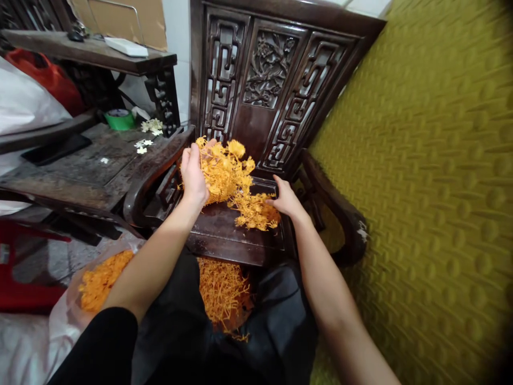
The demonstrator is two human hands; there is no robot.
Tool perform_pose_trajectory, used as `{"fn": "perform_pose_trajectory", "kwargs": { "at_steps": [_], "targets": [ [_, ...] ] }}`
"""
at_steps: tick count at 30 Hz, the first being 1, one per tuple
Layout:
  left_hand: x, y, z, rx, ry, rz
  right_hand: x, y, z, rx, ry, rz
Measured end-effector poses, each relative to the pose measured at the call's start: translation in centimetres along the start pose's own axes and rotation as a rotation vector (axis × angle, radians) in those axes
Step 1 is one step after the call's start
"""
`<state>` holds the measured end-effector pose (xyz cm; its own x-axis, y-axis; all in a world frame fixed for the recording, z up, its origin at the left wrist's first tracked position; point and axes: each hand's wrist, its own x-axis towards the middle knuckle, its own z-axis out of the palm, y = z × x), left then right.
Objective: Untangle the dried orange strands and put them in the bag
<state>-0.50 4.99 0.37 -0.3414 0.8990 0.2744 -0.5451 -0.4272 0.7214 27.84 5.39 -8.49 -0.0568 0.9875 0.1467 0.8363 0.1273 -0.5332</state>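
My left hand (194, 179) is closed round a bunch of orange-yellow plastic flower pieces (222, 174), raised over the seat of a dark carved wooden chair (236, 238). Its fingertips are partly hidden behind the bunch. A second clump of orange flower pieces (258, 211) lies at the right of the seat. My right hand (286, 199) is at this clump's right edge, thumb and forefinger apart, the thumb touching or almost touching it. More orange branched stems (222, 291) lie low between my legs, under the seat's front edge.
A pinkish-clear bag (74, 294) of orange pieces (106, 280) stands at left. On the dark wooden table beside the chair lie a green tape roll (120, 119) and small pale flower pieces (143, 145). A red plastic stool (24, 289) is at far left. A yellow-green textured surface (433, 176) borders the right.
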Motion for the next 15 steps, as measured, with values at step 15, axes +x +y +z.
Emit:
{"fn": "perform_pose_trajectory", "kwargs": {
  "at_steps": [15],
  "targets": [
    [-3.3, 4.6, 1.9, -0.037, -0.07, -0.037, -1.2, -5.9, 9.5, -0.12, -0.286, -0.001]
  ]
}}
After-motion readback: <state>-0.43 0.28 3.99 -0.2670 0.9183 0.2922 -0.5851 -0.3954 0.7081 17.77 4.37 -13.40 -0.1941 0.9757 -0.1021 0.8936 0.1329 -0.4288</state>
